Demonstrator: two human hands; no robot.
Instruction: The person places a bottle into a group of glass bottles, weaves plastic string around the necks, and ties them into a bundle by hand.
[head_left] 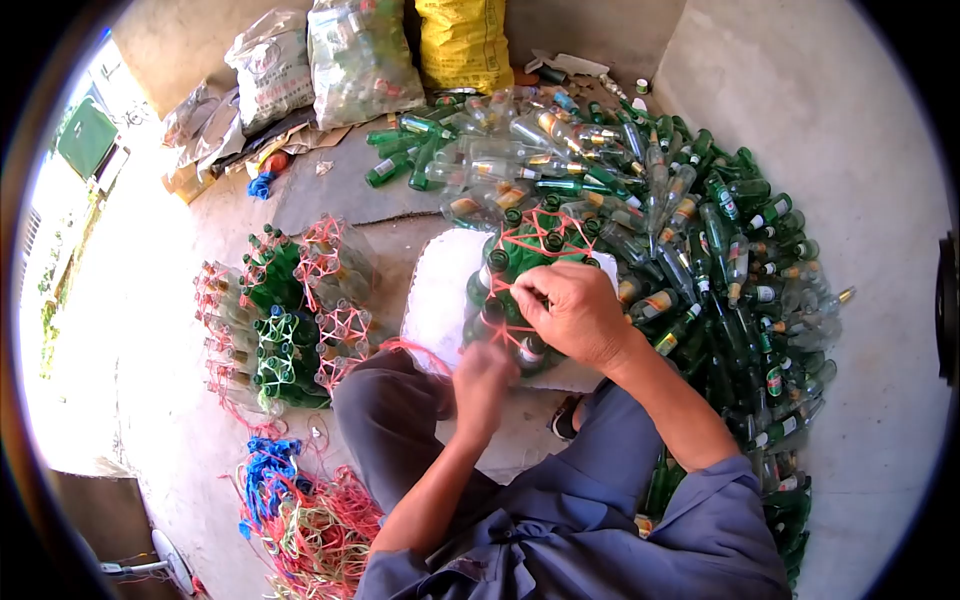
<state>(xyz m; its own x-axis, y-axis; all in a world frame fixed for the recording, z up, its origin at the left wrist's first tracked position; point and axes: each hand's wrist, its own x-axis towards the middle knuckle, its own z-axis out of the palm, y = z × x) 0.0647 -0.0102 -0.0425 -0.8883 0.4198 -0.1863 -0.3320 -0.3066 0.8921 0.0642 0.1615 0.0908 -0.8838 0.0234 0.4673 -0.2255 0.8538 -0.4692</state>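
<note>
Right hand above the upright green bottles on the white board — thumb and forefinger pinching pink twine, left hand beside the bottles — blurred, finger state indeterminable.

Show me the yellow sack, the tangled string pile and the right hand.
Yellow sack (465, 45): head view, middle of its front.
Tangled string pile (325, 525): head view, red strands.
Right hand (582, 312): head view, back of hand.
</note>
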